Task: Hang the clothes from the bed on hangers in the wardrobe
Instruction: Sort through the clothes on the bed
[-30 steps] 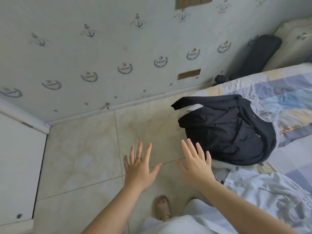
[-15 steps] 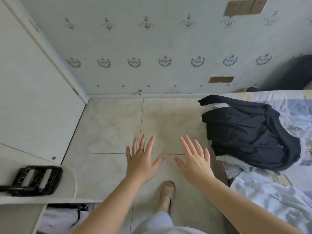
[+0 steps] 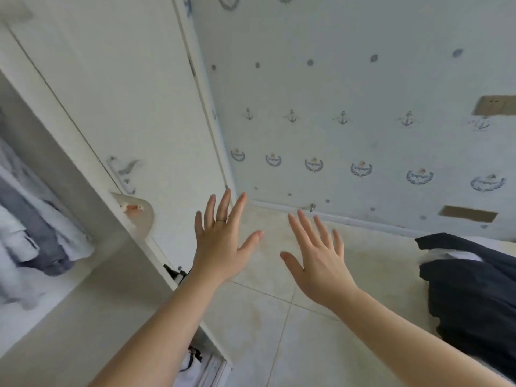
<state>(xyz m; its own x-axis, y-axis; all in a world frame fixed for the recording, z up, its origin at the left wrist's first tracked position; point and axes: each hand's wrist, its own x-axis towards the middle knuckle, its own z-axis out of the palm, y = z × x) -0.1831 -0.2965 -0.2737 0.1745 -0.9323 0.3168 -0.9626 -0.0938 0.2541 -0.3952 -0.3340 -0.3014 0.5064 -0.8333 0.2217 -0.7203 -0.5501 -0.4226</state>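
A dark navy garment (image 3: 472,297) lies crumpled well right of the right hand (image 3: 321,263); the left hand (image 3: 220,244) likewise spreads flat-fingered, holding nothing.

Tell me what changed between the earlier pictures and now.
The view swung left: the dark garment slid to the right edge, and the wardrobe with clothes inside came into view on the left. Nothing was taken hold of or let go. The left hand and right hand stayed open, fingers spread, empty, above the floor tiles.
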